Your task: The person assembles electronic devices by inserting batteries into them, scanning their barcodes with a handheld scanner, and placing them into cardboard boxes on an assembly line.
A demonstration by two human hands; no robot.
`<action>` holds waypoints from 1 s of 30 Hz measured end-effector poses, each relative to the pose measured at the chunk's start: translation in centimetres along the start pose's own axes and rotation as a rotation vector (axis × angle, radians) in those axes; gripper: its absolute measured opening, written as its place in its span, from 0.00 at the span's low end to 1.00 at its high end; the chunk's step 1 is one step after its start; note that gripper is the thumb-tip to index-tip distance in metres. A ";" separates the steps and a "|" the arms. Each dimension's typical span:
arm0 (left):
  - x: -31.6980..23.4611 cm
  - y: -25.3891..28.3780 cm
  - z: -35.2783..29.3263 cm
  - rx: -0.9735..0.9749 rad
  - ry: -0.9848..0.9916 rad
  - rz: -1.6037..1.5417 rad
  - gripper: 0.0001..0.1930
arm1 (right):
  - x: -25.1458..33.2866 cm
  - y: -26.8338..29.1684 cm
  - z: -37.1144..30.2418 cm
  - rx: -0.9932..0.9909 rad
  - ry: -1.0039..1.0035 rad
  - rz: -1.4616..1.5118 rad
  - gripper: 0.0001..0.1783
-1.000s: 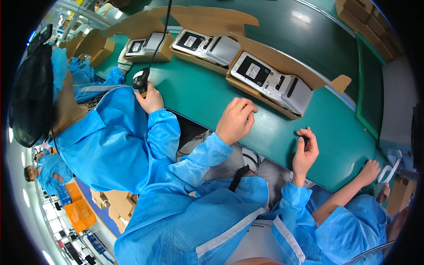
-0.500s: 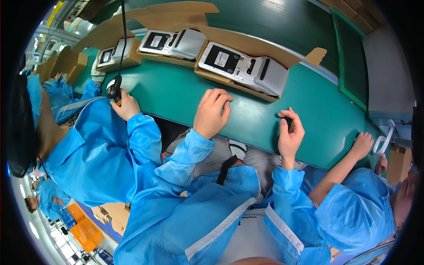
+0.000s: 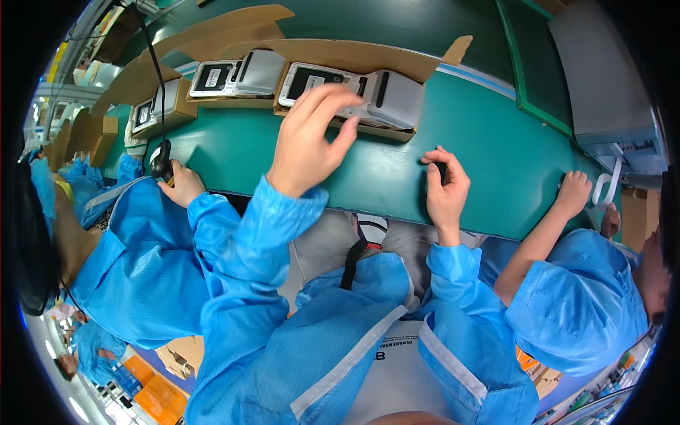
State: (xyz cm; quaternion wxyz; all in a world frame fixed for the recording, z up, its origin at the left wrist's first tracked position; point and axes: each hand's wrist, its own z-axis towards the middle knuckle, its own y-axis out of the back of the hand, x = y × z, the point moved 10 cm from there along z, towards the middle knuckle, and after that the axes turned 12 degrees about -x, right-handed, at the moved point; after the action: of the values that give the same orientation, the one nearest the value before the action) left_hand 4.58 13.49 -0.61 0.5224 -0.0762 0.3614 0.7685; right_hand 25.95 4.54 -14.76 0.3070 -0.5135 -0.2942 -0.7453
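My left hand (image 3: 312, 138) is raised in front of the nearest open cardboard box (image 3: 386, 131), its thumb apart from its bent fingers and nothing in its grasp. Inside that box lies a white-and-grey payment-terminal-like device (image 3: 397, 99) with a black panel and a sticker. The hand covers part of the device; whether the fingertips touch it I cannot tell. Over the green table (image 3: 382, 184), nearer its front edge, my right hand (image 3: 448, 191) hovers with loosely curled fingers and the thumb apart. A dark patch shows between them, perhaps shadow; I see nothing held.
To the left stand two more boxed devices, one close by (image 3: 237, 76) and one farther off (image 3: 145, 113). A co-worker's hand (image 3: 185, 185) holds a black corded scanner (image 3: 161, 159). At right rests another co-worker's hand (image 3: 575, 190), near a grey metal housing (image 3: 602, 78).
My left hand has moved up and left, from the table to in front of the nearest box, its fingers spreading. The whole view has shifted somewhat; my right hand keeps its pose.
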 end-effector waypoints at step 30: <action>0.3 0.4 7.6 0.277 0.005 -0.350 0.36 | 1.1 0.6 0.3 -0.083 0.023 0.048 0.07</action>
State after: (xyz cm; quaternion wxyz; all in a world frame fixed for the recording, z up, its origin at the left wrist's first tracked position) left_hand 6.10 18.41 4.96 0.6526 -0.0671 0.4461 0.6088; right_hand 26.25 4.22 -13.51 0.3067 -0.5241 -0.2469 -0.7552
